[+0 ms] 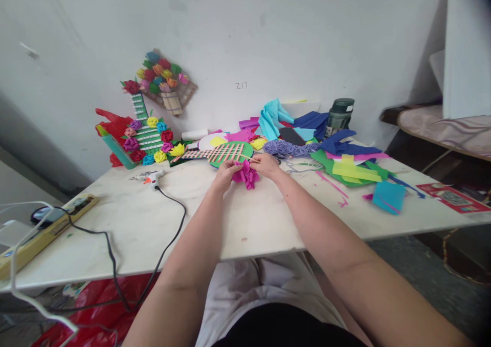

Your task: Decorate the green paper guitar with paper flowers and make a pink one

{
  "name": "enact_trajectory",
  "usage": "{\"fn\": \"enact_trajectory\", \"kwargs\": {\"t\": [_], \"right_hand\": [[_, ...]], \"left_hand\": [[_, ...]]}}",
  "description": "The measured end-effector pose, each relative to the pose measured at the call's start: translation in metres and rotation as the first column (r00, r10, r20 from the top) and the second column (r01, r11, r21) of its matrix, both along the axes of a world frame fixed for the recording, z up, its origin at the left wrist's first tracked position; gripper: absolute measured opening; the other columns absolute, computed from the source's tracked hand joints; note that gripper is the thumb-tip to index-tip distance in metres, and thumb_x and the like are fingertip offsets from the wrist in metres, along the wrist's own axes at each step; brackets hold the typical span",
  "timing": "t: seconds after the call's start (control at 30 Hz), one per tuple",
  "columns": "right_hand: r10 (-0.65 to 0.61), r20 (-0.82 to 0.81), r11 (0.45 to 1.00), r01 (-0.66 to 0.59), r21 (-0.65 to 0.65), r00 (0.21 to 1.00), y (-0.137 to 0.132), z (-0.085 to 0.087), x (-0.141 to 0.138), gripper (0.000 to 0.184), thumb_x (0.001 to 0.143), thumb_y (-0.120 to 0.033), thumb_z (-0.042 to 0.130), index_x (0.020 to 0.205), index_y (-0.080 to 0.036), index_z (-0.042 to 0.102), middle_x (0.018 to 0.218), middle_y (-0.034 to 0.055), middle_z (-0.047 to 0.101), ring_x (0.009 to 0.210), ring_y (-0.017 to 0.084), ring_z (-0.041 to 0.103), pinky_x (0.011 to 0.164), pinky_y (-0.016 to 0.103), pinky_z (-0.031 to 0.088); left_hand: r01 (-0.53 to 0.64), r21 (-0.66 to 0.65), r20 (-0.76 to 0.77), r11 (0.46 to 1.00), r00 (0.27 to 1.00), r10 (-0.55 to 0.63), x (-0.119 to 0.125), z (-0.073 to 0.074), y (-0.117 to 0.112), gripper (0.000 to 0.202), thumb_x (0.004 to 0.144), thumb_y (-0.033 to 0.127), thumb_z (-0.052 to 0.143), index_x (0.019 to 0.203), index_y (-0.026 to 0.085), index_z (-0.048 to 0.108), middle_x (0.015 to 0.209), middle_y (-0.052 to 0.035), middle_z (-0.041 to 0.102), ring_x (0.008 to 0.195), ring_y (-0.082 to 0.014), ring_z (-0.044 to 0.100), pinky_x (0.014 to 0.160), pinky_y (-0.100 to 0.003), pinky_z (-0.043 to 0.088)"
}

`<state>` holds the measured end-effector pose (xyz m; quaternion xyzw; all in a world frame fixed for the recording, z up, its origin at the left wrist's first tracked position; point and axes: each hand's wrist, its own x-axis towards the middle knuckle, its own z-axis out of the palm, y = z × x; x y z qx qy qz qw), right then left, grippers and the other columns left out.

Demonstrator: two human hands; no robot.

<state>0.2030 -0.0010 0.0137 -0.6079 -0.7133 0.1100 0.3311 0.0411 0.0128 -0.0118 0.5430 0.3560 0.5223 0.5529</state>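
A magenta paper flower [246, 174] lies between my two hands over the white table [268, 224]. My left hand [227, 173] pinches its left side with curled fingers. My right hand [266, 165] is closed on its right side and on a thin wooden stick [249, 158] that points left. Just behind the hands lies a green disc with pink woven strips [226, 154].
A glue gun [152, 178] with a black cord [169, 234] lies at left. Paper-flower crafts [148, 137] lean on the wall. Coloured paper sheets [345, 168], purple yarn [286, 148] and a dark green flask [339, 115] crowd the far right. A wooden box [46, 232] sits at the left edge.
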Motion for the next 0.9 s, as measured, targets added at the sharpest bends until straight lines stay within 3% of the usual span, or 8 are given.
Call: {"fn": "enact_trajectory", "kwargs": {"t": [0.33, 0.57, 0.9], "right_hand": [[-0.02, -0.009, 0.999, 0.021, 0.045, 1.0, 0.0002, -0.0006, -0.0013, 0.022, 0.07, -0.033, 0.055, 0.08, -0.023, 0.071, 0.075, -0.0005, 0.068, 0.071, 0.015, 0.057, 0.056, 0.023, 0.032], [0.02, -0.099, 0.997, -0.012, 0.081, 0.995, 0.005, -0.0036, -0.0022, 0.026, 0.069, -0.022, 0.054, 0.091, -0.022, 0.067, 0.083, -0.0002, 0.069, 0.073, 0.015, 0.058, 0.059, 0.023, 0.036], [0.044, -0.091, 0.996, -0.036, 0.085, 0.995, 0.0043, -0.0041, -0.002, 0.018, 0.068, -0.023, 0.056, 0.081, -0.021, 0.069, 0.074, -0.001, 0.067, 0.068, 0.014, 0.056, 0.057, 0.023, 0.034]], "left_hand": [[0.023, -0.028, 0.021, 0.999, 1.0, -0.023, -0.0017, 0.0033, -0.0018, 0.022, 0.052, 0.024, 0.072, 0.061, 0.016, 0.053, 0.05, 0.0023, 0.052, 0.041, -0.0079, 0.045, 0.041, -0.022, 0.03], [0.031, 0.0, -0.015, 1.0, 0.999, -0.031, -0.0016, 0.0026, -0.0011, 0.018, 0.052, 0.022, 0.069, 0.061, 0.015, 0.055, 0.046, 0.0032, 0.051, 0.039, -0.0072, 0.043, 0.041, -0.021, 0.027], [-0.006, 0.023, -0.03, 1.0, 1.0, 0.007, -0.0014, 0.0019, 0.0004, 0.025, 0.051, 0.024, 0.074, 0.06, 0.015, 0.053, 0.046, 0.0045, 0.051, 0.038, -0.0058, 0.043, 0.04, -0.02, 0.025]]}}
